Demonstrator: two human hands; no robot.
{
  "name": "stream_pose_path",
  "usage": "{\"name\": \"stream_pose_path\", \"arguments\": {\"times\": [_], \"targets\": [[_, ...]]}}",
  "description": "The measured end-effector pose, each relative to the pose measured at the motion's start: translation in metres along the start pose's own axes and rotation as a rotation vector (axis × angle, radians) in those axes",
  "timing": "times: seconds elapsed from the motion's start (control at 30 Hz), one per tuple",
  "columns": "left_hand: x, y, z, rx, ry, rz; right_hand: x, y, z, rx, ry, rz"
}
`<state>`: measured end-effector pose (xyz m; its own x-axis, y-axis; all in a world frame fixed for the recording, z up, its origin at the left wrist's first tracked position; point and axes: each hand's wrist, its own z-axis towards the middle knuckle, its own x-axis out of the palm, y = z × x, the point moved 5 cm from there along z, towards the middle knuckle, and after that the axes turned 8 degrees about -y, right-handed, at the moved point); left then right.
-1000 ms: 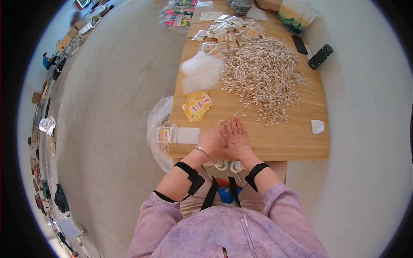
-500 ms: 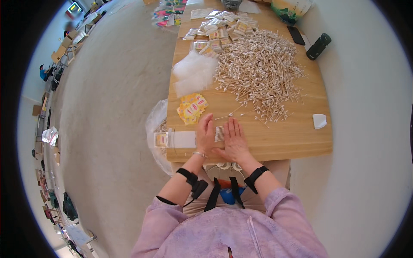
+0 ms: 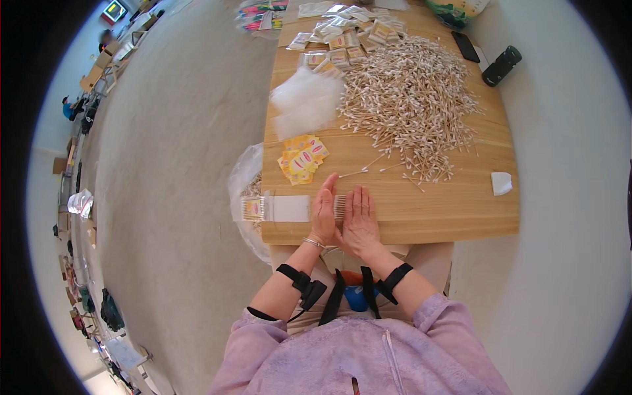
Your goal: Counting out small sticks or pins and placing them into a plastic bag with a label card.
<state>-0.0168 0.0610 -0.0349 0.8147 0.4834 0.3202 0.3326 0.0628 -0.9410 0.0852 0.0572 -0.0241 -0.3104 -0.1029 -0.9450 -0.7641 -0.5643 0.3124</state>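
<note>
A small row of cotton swabs (image 3: 340, 207) lies side by side on the wooden table, between my two hands. My left hand (image 3: 323, 214) stands on its edge at the row's left side, fingers stretched. On the other side my right hand (image 3: 360, 220) lies flat, palm down, fingers straight, covering the row's right part. Left of my left hand is a white flat strip (image 3: 291, 209), with a clear packet of swabs and a yellow card (image 3: 254, 209) at its left end. A few loose swabs (image 3: 353, 174) lie just beyond my fingertips.
A big heap of cotton swabs (image 3: 411, 99) covers the far middle. Yellow cards (image 3: 304, 158), clear bags (image 3: 306, 105) and filled packets (image 3: 342, 41) lie to its left. A black bottle (image 3: 501, 66), a phone (image 3: 465, 46) and white paper (image 3: 501, 184) line the right side.
My right hand has slid slightly left toward my left hand, so the gap over the swabs is narrower. The whole view has shifted a little.
</note>
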Motion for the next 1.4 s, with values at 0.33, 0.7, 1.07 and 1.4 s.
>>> {"name": "stream_pose_path", "arguments": {"times": [0.33,0.7,1.07,1.4], "targets": [[-0.07,-0.031,0.012,0.021,-0.053,0.15,0.032,0.067,0.032,0.023,0.04,0.053],[-0.083,-0.038,0.007,0.074,-0.047,0.125,0.037,0.078,0.03,-0.032,0.065,0.121],[-0.107,-0.042,0.005,0.045,-0.07,0.126,0.051,0.104,0.034,-0.057,0.056,0.113],[-0.121,-0.045,0.006,0.034,-0.034,0.245,0.053,0.113,0.036,-0.056,0.135,0.149]]}}
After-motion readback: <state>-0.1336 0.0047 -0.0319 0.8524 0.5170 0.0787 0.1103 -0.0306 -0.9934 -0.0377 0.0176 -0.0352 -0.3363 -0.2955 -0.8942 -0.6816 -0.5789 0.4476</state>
